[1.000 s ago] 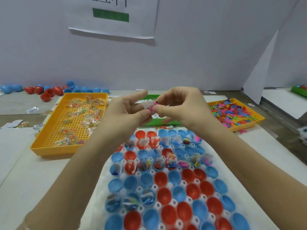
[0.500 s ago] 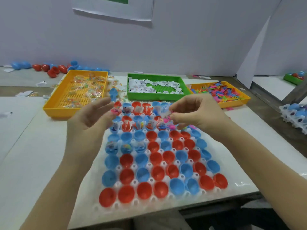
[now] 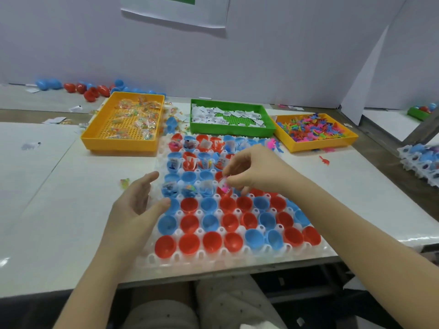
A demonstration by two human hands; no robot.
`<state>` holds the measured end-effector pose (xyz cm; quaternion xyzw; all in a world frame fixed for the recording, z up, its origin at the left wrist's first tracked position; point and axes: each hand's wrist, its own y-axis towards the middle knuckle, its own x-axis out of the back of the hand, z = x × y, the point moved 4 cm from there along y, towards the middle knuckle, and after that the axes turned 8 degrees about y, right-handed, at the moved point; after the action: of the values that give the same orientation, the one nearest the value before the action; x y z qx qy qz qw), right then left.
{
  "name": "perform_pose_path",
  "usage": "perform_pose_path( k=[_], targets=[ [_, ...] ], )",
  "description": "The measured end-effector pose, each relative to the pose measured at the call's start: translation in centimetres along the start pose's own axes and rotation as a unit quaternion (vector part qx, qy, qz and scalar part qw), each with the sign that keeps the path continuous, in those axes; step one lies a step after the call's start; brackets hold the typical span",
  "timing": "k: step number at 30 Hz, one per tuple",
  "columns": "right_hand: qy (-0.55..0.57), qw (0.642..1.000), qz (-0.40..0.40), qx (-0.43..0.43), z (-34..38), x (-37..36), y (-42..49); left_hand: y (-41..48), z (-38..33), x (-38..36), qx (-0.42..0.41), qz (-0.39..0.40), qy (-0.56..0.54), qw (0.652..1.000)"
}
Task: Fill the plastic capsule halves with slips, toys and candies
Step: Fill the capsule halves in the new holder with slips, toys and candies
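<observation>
We see right hand (image 3: 251,172) over middle rows of capsule halves (image 3: 188,224) — fingertips pinch small white-and-pink piece (image 3: 225,185) just above red half. Left hand (image 3: 137,200) open, fingers relaxed, holds nothing, at left edge of rack (image 3: 213,260). Far rows already filled, near rows not yet. Behind rack we note candy tray (image 3: 118,145), slip tray (image 3: 232,132), toy tray (image 3: 320,145) — all on table (image 3: 59,222).

red and blue capsule halves (image 3: 213,224) sit open-side up, far rows filled.
</observation>
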<state>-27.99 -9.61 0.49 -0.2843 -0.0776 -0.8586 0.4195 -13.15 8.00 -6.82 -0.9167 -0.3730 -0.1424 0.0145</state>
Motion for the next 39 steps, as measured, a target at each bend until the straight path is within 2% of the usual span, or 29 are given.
perform_pose_path(
  k=[5, 14, 24, 31, 35, 39],
  targets=[
    [-0.098, 0.995, 0.018, -0.023, -0.1, -0.7, 0.7, 0.1, 0.2, 0.0, 0.0, 0.015, 0.015, 1.0],
    [-0.15, 0.989, 0.012, 0.002, -0.4, -1.3, 0.7, 0.2, 0.4, -0.1, 0.005, 0.01, 0.048, 0.999],
    [-0.049, 0.998, -0.025, 0.015, -0.3, 0.9, -0.6, 0.3, 0.5, 0.0, 0.015, -0.009, 0.049, 0.999],
    [0.018, 0.996, -0.071, 0.04, 0.7, 4.0, 0.4, 1.2, 0.1, 1.1, 0.025, -0.049, -0.017, 0.998],
    [0.031, 0.997, -0.05, 0.04, 0.9, 4.7, 1.8, 4.3, -1.4, 2.9, 0.004, -0.069, -0.023, 0.997],
    [0.035, 0.996, -0.057, 0.059, 1.0, 5.6, 3.4, 10.2, -3.1, 5.3, -0.035, -0.086, 0.034, 0.995]
  ],
)
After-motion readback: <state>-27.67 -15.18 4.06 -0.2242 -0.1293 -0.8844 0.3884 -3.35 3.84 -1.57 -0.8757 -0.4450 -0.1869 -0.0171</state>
